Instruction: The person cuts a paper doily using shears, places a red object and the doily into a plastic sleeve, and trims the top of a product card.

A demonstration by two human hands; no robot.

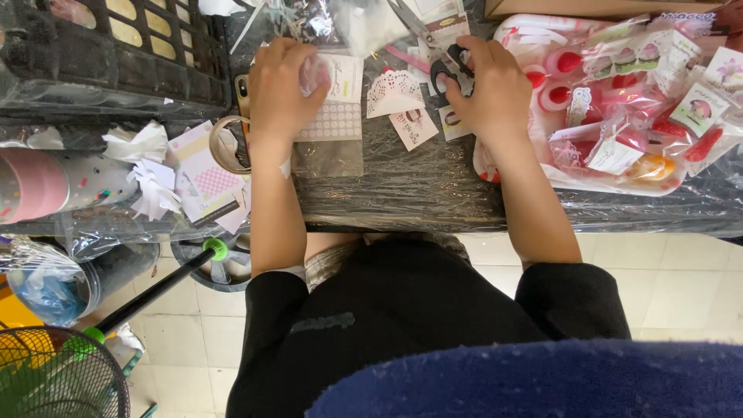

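Observation:
My left hand point(280, 87) is closed around a small pinkish clear packet point(316, 73), which it holds over a sheet of white round stickers point(334, 120) on the dark plastic-covered table point(402, 186). My right hand point(493, 89) grips the black handles of a pair of scissors point(447, 66), whose blades point up and away. A white paper doily point(393, 91) and small printed tags point(414, 126) lie between the two hands.
A tray of wrapped red and pink sweets and gift packets point(619, 101) sits right of my right hand. A black crate point(116, 54) stands at the upper left. A tape roll point(224, 143), paper scraps point(151, 182) and a pink roll point(39, 186) lie left.

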